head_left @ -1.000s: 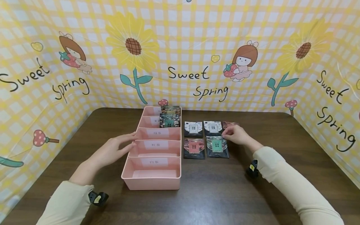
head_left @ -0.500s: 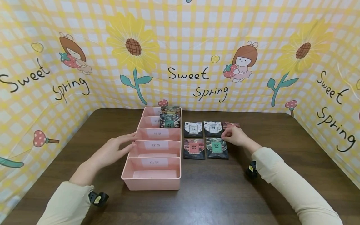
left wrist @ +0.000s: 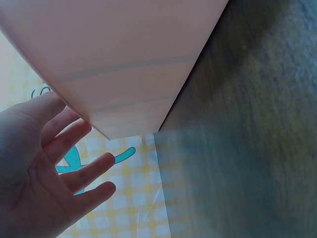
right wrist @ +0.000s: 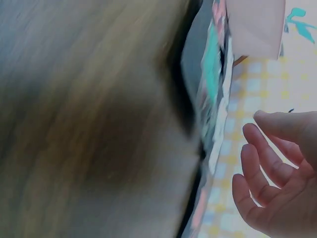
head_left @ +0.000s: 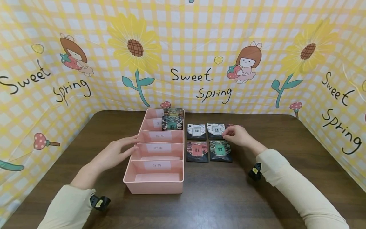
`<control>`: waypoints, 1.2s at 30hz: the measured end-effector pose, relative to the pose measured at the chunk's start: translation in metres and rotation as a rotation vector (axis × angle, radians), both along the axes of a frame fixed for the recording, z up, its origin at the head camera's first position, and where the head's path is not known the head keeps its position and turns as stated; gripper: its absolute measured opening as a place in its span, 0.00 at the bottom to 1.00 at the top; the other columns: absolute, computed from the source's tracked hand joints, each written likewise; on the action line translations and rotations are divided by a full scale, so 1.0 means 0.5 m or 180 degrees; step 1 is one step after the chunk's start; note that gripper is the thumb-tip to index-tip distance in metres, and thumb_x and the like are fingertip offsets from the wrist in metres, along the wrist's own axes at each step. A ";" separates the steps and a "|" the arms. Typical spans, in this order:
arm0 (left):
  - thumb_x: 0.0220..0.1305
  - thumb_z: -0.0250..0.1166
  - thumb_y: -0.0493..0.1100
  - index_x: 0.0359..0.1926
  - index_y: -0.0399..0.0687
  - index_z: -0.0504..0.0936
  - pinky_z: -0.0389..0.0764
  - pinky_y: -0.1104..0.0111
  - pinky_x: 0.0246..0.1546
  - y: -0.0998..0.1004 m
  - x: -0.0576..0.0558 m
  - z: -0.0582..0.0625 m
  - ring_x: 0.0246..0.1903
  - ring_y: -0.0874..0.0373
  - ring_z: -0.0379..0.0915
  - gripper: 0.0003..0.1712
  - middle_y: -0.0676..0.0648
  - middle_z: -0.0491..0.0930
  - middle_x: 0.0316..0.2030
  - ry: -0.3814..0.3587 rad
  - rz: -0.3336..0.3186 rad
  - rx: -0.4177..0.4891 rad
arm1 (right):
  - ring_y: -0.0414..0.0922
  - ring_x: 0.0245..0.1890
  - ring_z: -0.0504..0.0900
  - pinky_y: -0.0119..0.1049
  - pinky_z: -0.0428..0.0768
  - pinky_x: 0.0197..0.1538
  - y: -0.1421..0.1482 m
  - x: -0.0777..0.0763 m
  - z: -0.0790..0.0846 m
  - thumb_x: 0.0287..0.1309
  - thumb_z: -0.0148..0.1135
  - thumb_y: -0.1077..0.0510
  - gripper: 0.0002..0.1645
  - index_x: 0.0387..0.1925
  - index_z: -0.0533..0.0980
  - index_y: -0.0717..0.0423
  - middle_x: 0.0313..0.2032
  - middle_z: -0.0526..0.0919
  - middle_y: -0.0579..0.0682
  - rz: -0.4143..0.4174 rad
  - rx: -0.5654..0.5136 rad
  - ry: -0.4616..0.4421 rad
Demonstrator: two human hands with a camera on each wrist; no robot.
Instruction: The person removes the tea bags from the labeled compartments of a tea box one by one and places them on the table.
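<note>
Right hand point(head_left: 241, 137), fingers loosely curled around nothing, is hovering, white sachet point(head_left: 215, 131) just beside its fingertips, seemingly preparing a pickup calling next for an edge pinch; left hand point(head_left: 112, 154), fingers spread, is touching the pink box point(head_left: 154, 187).

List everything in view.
Tray: 1, pink, tabletop
Labels: 5, white, inside tray
Tray sachets: 2 visible, dark, rear compartments
White sachets: 2, white, right of tray, rear row
Red sachet: 1, red, front row
Green sachet: 1, green, front row
Mostly hidden sachet: 1, reddish, rear row
Table: 1, brown, underneath
Cloth: 1, yellow and white, behind
Sleeves: 2, cream, forearms
Cameras: 2, black, wrists
Left hand: 1, at tray rim
Right hand: 1, over rear row
</note>
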State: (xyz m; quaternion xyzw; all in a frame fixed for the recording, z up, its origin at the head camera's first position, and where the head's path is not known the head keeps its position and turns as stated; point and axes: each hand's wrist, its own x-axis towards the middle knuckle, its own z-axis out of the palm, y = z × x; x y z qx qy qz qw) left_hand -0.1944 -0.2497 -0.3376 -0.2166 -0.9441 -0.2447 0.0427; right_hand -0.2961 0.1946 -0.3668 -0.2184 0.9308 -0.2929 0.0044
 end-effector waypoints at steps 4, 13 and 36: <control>0.66 0.58 0.46 0.58 0.40 0.75 0.66 0.44 0.60 -0.001 0.001 -0.001 0.62 0.37 0.65 0.23 0.36 0.70 0.62 -0.0002 0.0014 -0.0006 | 0.52 0.41 0.83 0.47 0.80 0.48 -0.022 0.010 0.015 0.58 0.60 0.63 0.07 0.36 0.80 0.64 0.37 0.84 0.58 0.0125 -0.0118 -0.0023; 0.66 0.58 0.46 0.58 0.40 0.74 0.66 0.44 0.60 -0.001 0.000 -0.001 0.61 0.37 0.65 0.23 0.35 0.70 0.61 -0.0031 0.0016 0.0022 | 0.44 0.35 0.82 0.35 0.79 0.38 -0.070 0.026 0.056 0.59 0.60 0.60 0.10 0.42 0.80 0.60 0.38 0.85 0.56 0.0302 -0.0343 -0.0026; 0.65 0.58 0.45 0.58 0.40 0.74 0.66 0.44 0.60 0.000 0.005 0.003 0.61 0.37 0.65 0.23 0.35 0.70 0.61 -0.0031 0.0024 0.0050 | 0.48 0.40 0.83 0.40 0.81 0.44 -0.178 -0.023 0.093 0.61 0.59 0.58 0.12 0.44 0.80 0.59 0.42 0.84 0.56 0.0512 -0.0750 0.0042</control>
